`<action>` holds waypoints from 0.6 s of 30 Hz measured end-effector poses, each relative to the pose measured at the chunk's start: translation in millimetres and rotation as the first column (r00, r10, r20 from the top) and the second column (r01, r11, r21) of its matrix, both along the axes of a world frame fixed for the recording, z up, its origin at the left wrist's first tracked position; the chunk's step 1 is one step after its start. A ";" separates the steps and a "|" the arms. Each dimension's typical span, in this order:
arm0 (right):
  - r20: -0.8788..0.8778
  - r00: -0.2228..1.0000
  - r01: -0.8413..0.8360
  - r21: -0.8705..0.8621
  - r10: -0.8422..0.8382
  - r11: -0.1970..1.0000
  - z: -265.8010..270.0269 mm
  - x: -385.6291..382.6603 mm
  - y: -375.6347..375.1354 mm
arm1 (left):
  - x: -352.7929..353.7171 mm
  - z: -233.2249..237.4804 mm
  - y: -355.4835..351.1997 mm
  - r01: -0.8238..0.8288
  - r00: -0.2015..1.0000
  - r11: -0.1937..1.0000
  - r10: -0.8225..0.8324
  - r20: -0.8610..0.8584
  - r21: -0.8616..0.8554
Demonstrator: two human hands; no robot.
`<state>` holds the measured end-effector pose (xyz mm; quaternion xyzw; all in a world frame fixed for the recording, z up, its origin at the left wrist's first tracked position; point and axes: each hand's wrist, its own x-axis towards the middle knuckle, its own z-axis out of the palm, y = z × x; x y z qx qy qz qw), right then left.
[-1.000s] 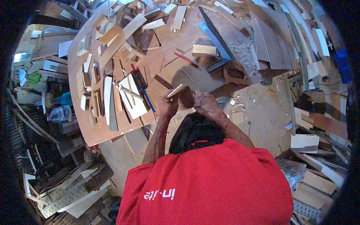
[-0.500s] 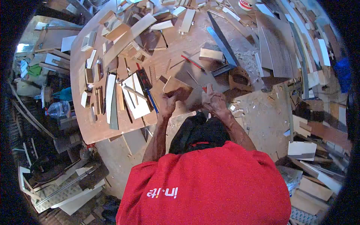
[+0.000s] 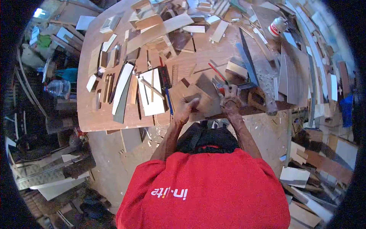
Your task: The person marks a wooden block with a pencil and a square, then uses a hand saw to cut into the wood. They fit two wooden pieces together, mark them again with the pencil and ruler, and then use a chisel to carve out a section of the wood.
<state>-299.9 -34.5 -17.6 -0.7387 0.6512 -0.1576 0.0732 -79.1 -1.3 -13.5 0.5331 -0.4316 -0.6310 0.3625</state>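
Observation:
My left hand (image 3: 188, 108) pinches the lower left edge of a small flat wooden piece (image 3: 201, 100) over the table's near edge, its thumb lying on top. Shadow hides part of its fingers. To the right, my right hand (image 3: 231, 98) is closed round a red-handled tool (image 3: 221, 91), whose thin metal shaft points up and left. The exact kind of tool is too small to make out. Just beyond that hand lie a red pencil-like stick (image 3: 217, 71), a wooden block (image 3: 236, 70) and a try square (image 3: 248, 63) with a long blade.
Left of my hands on the table (image 3: 110, 124) are a white board (image 3: 151, 97), a blue pen-like tool (image 3: 169, 101) and several wood strips. A handsaw handle (image 3: 257, 98) lies at right. Offcuts and a bottle (image 3: 277, 26) are farther back. Wood scraps cover both sides of the floor.
The whole view has shifted, so the table appears moved right. My right hand's fingers have curled more around the red-handled tool. My left hand still holds the wooden piece, now tilted differently.

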 end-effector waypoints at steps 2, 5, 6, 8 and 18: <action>0.125 0.991 0.070 -0.153 -0.051 0.986 12.9 3.9 4.7 | 0.5 -4.8 -6.2 -0.081 0.989 0.968 0.107 -0.101 0.239; 0.160 0.986 -0.040 -0.027 0.043 0.999 22.6 9.2 22.6 | -1.6 14.8 -8.4 -0.124 0.975 0.983 0.146 -0.167 0.137; 0.104 0.982 -0.175 0.164 0.160 0.971 23.2 9.2 25.0 | 2.1 6.1 -11.6 -0.129 0.974 0.983 0.151 -0.169 0.132; 0.301 0.952 -0.117 0.211 0.049 0.970 26.0 24.9 20.1 | 7.2 -3.6 -20.5 0.013 0.987 0.980 0.019 -0.161 0.198; 0.661 0.650 0.215 0.312 -0.375 0.925 20.3 -9.5 25.2 | 38.8 26.1 -14.3 0.202 0.480 0.974 -0.008 0.877 -0.101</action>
